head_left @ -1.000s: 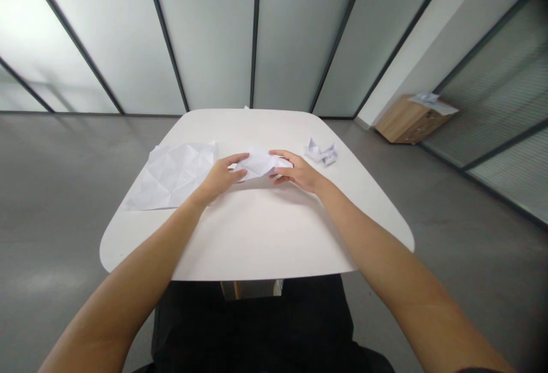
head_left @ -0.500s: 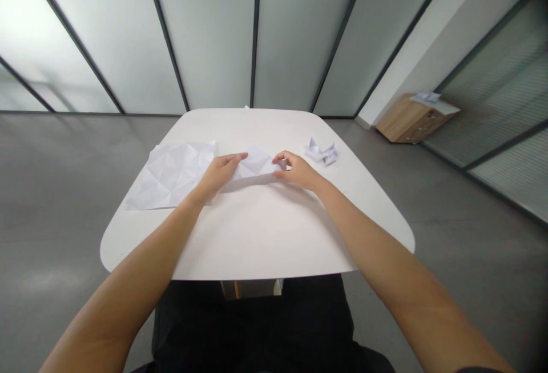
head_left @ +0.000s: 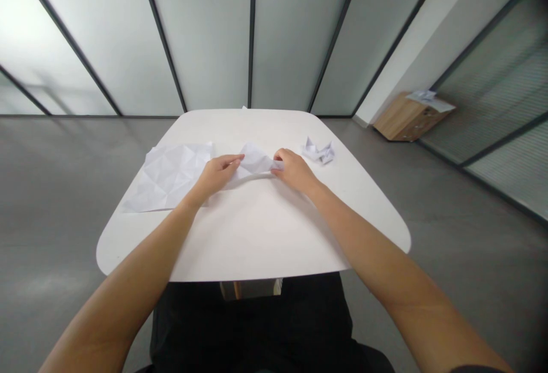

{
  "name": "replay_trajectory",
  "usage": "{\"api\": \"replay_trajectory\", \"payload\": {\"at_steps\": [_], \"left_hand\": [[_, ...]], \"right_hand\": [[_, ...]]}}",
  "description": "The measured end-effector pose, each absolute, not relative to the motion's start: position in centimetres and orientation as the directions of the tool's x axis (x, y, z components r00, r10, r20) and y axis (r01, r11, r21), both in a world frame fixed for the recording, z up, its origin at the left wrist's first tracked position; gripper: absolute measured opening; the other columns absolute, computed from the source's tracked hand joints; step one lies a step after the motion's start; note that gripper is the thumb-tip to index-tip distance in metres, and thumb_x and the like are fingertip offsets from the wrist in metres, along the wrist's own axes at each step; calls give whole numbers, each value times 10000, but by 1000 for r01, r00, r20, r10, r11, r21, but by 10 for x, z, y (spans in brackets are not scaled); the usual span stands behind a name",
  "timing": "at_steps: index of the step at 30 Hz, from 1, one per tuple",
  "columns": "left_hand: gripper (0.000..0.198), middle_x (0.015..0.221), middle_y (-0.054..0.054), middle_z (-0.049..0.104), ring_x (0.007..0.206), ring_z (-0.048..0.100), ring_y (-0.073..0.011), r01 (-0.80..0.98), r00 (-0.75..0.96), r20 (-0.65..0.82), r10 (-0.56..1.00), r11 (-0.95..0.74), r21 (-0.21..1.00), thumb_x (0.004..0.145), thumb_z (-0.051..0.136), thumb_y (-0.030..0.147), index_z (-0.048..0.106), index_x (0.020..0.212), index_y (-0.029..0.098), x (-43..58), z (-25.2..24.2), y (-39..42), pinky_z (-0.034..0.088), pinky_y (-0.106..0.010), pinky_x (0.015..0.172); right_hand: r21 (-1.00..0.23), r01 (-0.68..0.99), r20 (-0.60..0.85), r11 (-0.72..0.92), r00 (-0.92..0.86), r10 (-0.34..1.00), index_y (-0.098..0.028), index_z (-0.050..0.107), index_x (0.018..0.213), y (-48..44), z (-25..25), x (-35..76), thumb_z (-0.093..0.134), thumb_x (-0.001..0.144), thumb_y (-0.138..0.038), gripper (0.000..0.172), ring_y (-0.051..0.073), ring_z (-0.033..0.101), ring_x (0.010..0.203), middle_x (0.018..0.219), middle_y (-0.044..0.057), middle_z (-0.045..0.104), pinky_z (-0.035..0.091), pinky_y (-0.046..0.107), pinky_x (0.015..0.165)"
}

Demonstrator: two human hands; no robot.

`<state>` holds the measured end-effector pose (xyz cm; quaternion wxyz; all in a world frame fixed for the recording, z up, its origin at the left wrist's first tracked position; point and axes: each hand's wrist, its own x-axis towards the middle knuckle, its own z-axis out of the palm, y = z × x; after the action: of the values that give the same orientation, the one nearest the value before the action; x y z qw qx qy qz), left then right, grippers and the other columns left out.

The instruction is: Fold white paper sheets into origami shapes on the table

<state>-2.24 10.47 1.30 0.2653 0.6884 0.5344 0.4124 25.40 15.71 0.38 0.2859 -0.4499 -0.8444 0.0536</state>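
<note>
A folded piece of white paper (head_left: 256, 161) is held between my two hands, just above the white table. My left hand (head_left: 217, 173) pinches its left end with thumb and fingers. At the other end, my right hand (head_left: 294, 169) grips the narrowed, bunched right tip, its fingers curled around it. Left of my left hand lies a larger creased sheet of white paper (head_left: 169, 176), flat and marked with many fold lines. A small folded paper shape (head_left: 318, 151) with pointed tips sits beyond my right hand.
The white table (head_left: 261, 236) has rounded corners and reaches close to my lap. A wooden cabinet (head_left: 405, 119) with papers on top (head_left: 429, 99) stands on the floor at the right. Frosted glass panels (head_left: 205, 36) rise behind the table.
My right hand has closed more tightly around the right end of the folded paper, which is now squeezed narrower and curved. My left hand keeps its pinch. The view has shifted slightly.
</note>
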Motion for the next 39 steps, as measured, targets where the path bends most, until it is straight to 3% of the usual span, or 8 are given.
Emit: {"api": "replay_trajectory", "payload": {"at_steps": [6,10,13,19,25,31,35,39], "left_hand": [[493,1316,-26,748,1230,673,-264,521,71,272,960,-269,810,982,541,587,779,1265,260,-24,15,104,457,-347,1097],[511,1328,-52,742,1284,644,-270,359,0,187,982,-175,917,922,617,631,807,1192,242,-32,14,109,433,-351,1123],[568,1287,-109,755,1205,668,-273,190,-77,98,992,-82,978,856,679,662,818,1155,199,-40,13,115,480,-348,1043],[573,1204,-122,775,972,695,-212,-36,-55,-21,998,19,999,729,827,572,815,1148,182,-45,19,114,539,-279,792],[542,1149,-119,787,920,705,-205,-69,3,-32,999,33,997,607,939,404,828,1094,195,-43,20,110,555,-309,794],[462,1054,-111,809,861,702,-213,96,-64,126,990,-120,988,718,829,381,825,1127,166,-36,17,109,551,-330,794],[409,1089,-94,806,966,716,-242,305,25,265,964,-259,916,812,737,325,809,1193,197,-27,17,103,555,-368,910],[433,1257,-101,748,1023,717,-237,403,108,373,922,-383,831,865,702,359,771,1272,227,-20,15,100,566,-378,958]], "right_hand": [[-347,683,386,643,-521,761,-199,646,865,160,7,255,734,825,-224,100,211,563,841,864,32,639,384,312,775],[-448,526,387,723,-615,687,-192,712,888,162,6,258,753,826,-278,113,215,589,887,926,47,630,435,334,846],[-526,405,436,748,-627,646,-212,766,945,161,6,260,730,858,-295,125,220,614,944,1008,59,613,474,372,919],[-481,426,624,767,-449,640,-273,825,915,158,15,259,745,879,-316,97,247,573,1035,1063,79,554,494,426,953],[-515,507,666,691,-270,695,-241,829,989,159,16,260,684,890,-251,175,193,554,766,824,37,568,488,346,758],[-608,574,435,549,-337,835,-234,758,1225,150,9,253,630,912,-267,340,147,575,569,647,-24,642,511,302,675],[-829,440,197,344,-347,917,-282,612,1416,135,5,234,646,909,-298,509,136,611,464,805,8,763,541,290,509],[-963,231,69,139,-290,955,-355,425,1530,122,8,218,674,887,-309,691,134,655,479,973,20,791,606,310,503]]}}
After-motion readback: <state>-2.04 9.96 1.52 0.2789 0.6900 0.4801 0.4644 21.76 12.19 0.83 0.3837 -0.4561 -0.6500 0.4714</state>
